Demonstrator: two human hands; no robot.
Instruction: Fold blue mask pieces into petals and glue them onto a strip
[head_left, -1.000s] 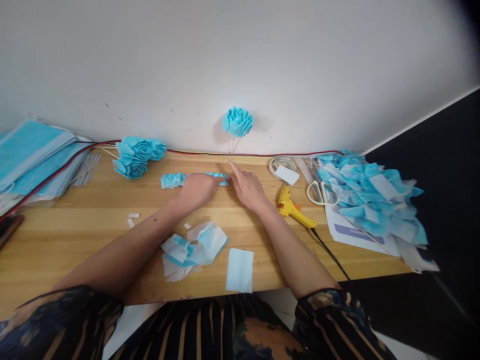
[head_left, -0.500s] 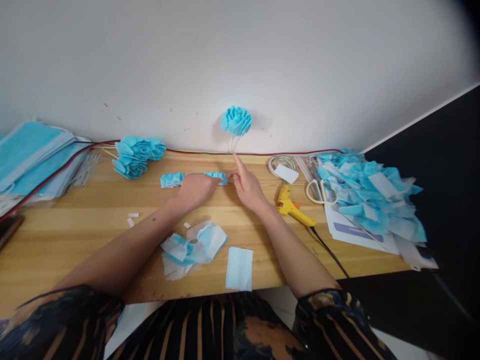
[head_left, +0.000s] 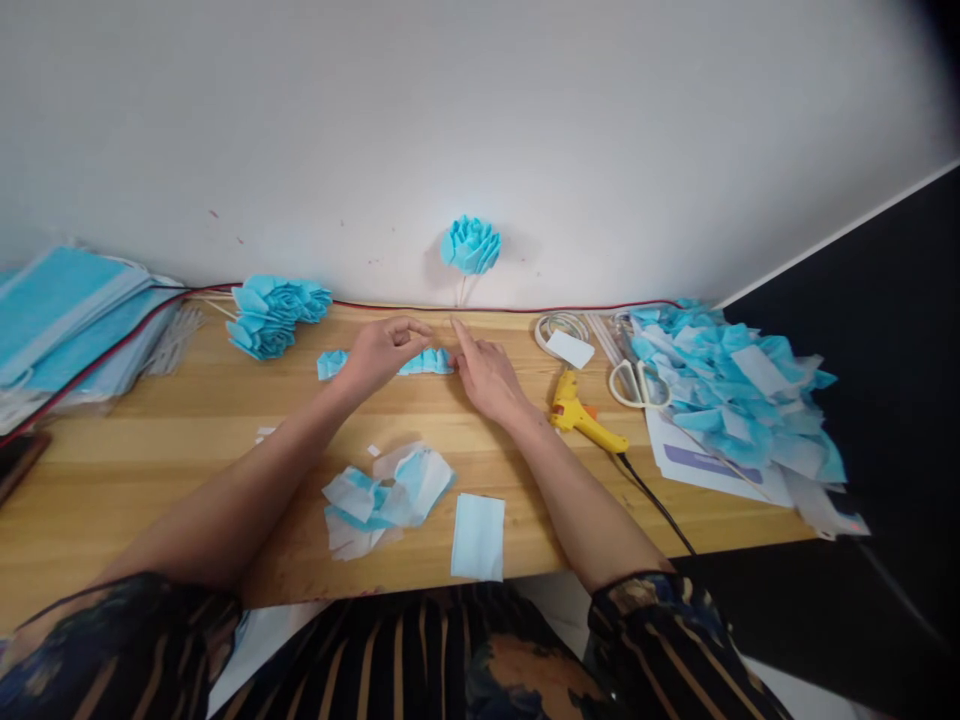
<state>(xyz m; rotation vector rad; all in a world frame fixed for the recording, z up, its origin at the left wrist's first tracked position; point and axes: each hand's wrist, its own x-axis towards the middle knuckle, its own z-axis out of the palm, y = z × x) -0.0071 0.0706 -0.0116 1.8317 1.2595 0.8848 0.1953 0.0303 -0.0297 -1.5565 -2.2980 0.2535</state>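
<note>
Head view, over the person's shoulder as it were: both bare hands are at the far side of a wooden table (head_left: 187, 430), busy about a gathered blue strip (head_left: 426, 363) that lies flat across the wood. The left hand (head_left: 381, 352) is above the strip's middle and hides that stretch — its thumb and forefinger stand apart, with a gap between them, and I see nothing held there. The right hand (head_left: 486, 378) is by the strip's right end, forefinger stretched out toward the wall (head_left: 480, 120), the other fingers bent; whether its thumb touches or pinches that end, I can't tell from here. Beyond them one blue flower (head_left: 471, 245) stands on thin sticks against the wall, and a bunch of blue flowers (head_left: 270, 312) lies off to the left, near a stack of masks (head_left: 71, 310). Nearer the person are crumpled scraps (head_left: 416, 485) and a pale blue rectangle (head_left: 478, 538) of material. To the right of the right hand — just past the wrist — lies a yellow glue gun (head_left: 574, 412), then white-handled scissors (head_left: 642, 388) beside a big heap of blue pieces (head_left: 750, 400).
</note>
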